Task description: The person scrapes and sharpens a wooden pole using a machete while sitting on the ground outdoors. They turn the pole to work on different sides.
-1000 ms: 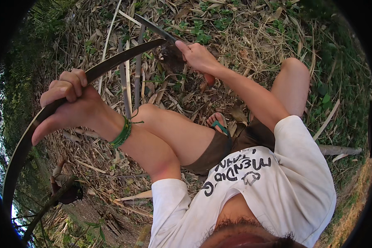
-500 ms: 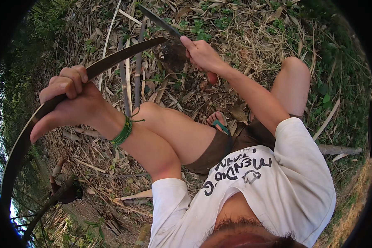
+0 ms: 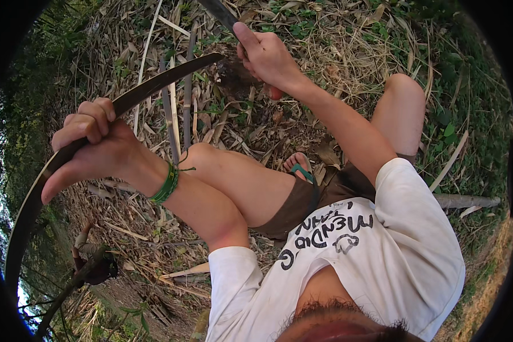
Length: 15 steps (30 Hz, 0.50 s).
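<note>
My left hand (image 3: 91, 137) is closed around a long, dark split bamboo strip (image 3: 148, 88). The strip curves from the lower left rim up to its end near a dark block of wood (image 3: 233, 74) on the ground. In my right hand (image 3: 272, 60) is the handle of a machete (image 3: 218, 12), with the thumb laid along the base of the blade. The orange-red butt of its handle shows below the fist. Its blade points up and left and runs out of the picture at the top, beyond the strip's end. Blade and strip appear apart.
Pale and grey bamboo strips (image 3: 174, 108) lie on leaf litter in front of my bent left knee (image 3: 202, 154). Another person (image 3: 91, 259) is at the far left, beside a thin branch (image 3: 68, 290). Green plants (image 3: 456, 108) grow at the right.
My right hand has moved up and left with the machete, so more of the blade is out of view. The bamboo strip's end has shifted slightly left; my left hand has barely moved.
</note>
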Motion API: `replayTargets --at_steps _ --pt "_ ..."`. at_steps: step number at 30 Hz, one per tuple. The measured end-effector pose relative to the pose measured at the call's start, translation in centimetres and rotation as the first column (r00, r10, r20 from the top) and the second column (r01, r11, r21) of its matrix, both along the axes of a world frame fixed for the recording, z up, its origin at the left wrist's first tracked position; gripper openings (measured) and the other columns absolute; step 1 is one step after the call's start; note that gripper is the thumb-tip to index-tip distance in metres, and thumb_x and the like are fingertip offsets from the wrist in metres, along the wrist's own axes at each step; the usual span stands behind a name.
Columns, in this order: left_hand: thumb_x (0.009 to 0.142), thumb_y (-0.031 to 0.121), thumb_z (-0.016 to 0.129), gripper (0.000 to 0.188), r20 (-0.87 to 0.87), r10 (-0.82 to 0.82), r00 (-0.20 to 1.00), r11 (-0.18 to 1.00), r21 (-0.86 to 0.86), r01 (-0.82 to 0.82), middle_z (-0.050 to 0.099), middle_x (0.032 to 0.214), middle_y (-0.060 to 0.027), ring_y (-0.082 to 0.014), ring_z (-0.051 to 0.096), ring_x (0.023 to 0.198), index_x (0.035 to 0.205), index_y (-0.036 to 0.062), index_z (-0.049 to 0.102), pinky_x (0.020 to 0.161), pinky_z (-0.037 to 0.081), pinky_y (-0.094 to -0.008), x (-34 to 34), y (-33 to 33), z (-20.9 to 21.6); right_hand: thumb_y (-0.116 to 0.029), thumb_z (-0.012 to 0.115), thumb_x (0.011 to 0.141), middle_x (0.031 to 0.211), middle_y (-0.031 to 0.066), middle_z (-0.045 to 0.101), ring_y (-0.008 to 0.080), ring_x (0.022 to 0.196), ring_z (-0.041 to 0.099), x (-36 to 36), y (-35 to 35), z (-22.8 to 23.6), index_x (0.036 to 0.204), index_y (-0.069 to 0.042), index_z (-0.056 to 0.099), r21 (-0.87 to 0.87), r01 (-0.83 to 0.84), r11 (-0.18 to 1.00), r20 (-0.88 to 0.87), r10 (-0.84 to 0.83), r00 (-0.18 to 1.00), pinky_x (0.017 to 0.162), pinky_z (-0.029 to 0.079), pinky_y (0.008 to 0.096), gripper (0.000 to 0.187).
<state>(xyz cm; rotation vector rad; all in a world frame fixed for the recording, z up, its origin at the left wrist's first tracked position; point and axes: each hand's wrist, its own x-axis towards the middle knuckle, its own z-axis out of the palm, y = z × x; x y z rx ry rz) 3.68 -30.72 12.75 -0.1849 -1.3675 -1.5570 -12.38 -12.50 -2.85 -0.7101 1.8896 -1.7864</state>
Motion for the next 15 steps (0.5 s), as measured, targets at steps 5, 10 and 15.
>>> replayTargets --at_steps 5,10,15 --pt "0.071 0.1 0.014 0.106 0.033 0.032 0.999 0.999 -0.014 -0.032 0.025 0.047 0.0001 -0.014 0.026 0.042 0.056 0.003 0.053 0.043 0.023 -0.028 -0.9 0.7 0.5 -0.065 0.041 0.101 0.058 0.0119 0.059 0.0242 0.058 0.061 1.4 0.3 -6.8 0.071 0.002 0.064 0.455 -0.101 0.885 0.071 0.077 0.995 0.061 0.049 0.0412 0.077" --pt "0.071 0.1 0.013 0.106 0.03 0.07 0.997 0.998 0.002 -0.07 0.026 0.046 0.0001 -0.0141 0.027 0.042 0.056 0.0036 0.054 0.043 0.023 -0.0281 0.5 0.1 -0.3 -0.064 0.041 0.102 0.059 0.01 0.058 0.0212 0.055 0.058 1.1 0.2 -3.3 0.069 0.0 0.062 0.267 -0.112 0.957 0.122 0.082 0.989 0.058 0.048 0.0398 0.075" --pt "0.068 0.101 0.012 0.105 0.098 0.074 0.992 0.997 -0.03 -0.071 0.022 0.047 0.0009 -0.0148 0.024 0.046 0.052 0.0059 0.052 0.047 0.026 -0.0296 0.2 0.1 0.3 -0.064 0.041 0.101 0.06 0.0093 0.059 0.0218 0.057 0.059 1.1 -0.1 -0.8 0.07 0.0 0.062 0.087 0.019 0.996 0.087 -0.027 0.996 0.06 0.048 0.0401 0.074"
